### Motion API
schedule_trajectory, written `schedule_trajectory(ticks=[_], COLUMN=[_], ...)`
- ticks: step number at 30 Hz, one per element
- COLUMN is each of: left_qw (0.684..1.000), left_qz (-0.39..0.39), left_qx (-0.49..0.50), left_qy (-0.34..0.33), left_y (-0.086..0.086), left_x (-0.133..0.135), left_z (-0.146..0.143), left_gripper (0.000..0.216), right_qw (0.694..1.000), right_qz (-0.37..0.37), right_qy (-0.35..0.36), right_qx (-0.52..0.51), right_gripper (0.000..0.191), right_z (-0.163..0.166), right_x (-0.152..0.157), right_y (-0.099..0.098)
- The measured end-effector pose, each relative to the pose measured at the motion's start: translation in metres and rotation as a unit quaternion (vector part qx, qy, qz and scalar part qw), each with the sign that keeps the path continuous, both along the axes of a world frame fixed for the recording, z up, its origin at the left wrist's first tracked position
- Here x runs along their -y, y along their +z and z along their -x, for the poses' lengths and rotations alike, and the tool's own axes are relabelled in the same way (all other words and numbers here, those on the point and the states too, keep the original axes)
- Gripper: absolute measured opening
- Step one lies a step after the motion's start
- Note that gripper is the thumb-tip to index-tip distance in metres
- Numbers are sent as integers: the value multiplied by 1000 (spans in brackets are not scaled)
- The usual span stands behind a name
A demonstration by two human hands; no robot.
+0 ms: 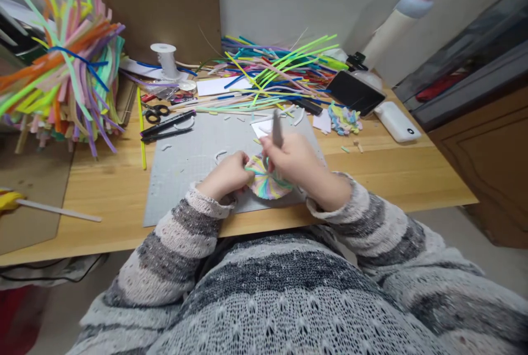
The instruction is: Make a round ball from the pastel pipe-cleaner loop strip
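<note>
grey mat (177, 165): spread flat
right hand (297, 161): angled inward, fingers closed around a blurred tool (277, 128) pointing up
left hand (227, 175): back upward, pinching the pastel disc (270, 185) by its left edge
pastel disc: between the hands, over the mat

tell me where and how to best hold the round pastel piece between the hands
Probably best to pinch the pastel piece by its left rim, coming from the left. It is round with a ruffled edge, and the left hand's fingers are at that edge. The right hand, holding a blurred grey tool, covers its upper right, so that side looks crowded.
</note>
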State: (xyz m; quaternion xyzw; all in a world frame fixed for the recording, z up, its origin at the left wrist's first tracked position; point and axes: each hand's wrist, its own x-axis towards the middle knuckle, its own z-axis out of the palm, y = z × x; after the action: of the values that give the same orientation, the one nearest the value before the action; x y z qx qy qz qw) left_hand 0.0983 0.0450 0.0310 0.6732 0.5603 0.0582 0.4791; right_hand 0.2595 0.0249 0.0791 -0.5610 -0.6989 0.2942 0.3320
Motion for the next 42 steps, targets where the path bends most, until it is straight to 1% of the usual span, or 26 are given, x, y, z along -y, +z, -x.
schedule_trajectory(ticks=[3, 7, 12, 16, 20, 24, 29, 33, 35, 36, 38, 39, 40, 42], left_qw=[1000, 1000, 1000, 1000, 1000, 1000, 1000, 1000, 1000, 1000, 1000, 1000, 999, 995], left_qz=[2, -5, 5, -10, -8, -16, -7, -20, -23, -20, -15, -20, -36, -94], left_qx=[5, 3, 6, 1, 2, -7, 1, 1, 4, 6, 7, 5, 4, 11], left_qy=[-3, -5, -11, -11, -16, -17, -18, -21, -15, -10, -7, -12, -18, -23], left_y=[-1, -2, -1, -1, -2, -3, -3, -1, 0, 1, 0, 0, -1, -2], left_x=[0, 1, 1, 2, 1, 1, 1, 2, 3, 4, 3, 3, 2, 0], left_z=[0, 1, 1, 1, 1, 1, 1, 1, 0, 0, 0, 1, 1, 2], left_gripper=[36, 34, 36, 34, 33, 33, 32, 26, 23, 24, 25, 24, 23, 22], right_qw=[999, 1000, 999, 1000, 999, 1000, 998, 1000, 1000, 1000, 999, 999, 999, 990], right_qz=[15, -6, 6, 3, 26, -4, 5, -25, -12, 1, 10, 0, -22, -106], right_qy=[7, -6, 13, 9, 24, 7, 30, 6, 8, 21, 36, 32, 13, -76], right_qx=[28, -19, 28, -8, 17, -11, 46, 17, 20, 18, -7, -27, -46, -53], right_gripper=[36, 38, 36, 36, 36, 37, 35, 36, 36, 37, 39, 40, 42, 43], right_z=[-1, -1, 1, 3, 4, 4, 4, 5, 6, 6, 2, -3, -11, -33], right_x=[-2, -2, -2, -2, -3, -2, -2, -4, -5, -4, -4, -4, -6, -16], right_y=[0, 0, -3, -4, -3, 1, 2, -3, -7, -7, -2, 3, 8, 18])
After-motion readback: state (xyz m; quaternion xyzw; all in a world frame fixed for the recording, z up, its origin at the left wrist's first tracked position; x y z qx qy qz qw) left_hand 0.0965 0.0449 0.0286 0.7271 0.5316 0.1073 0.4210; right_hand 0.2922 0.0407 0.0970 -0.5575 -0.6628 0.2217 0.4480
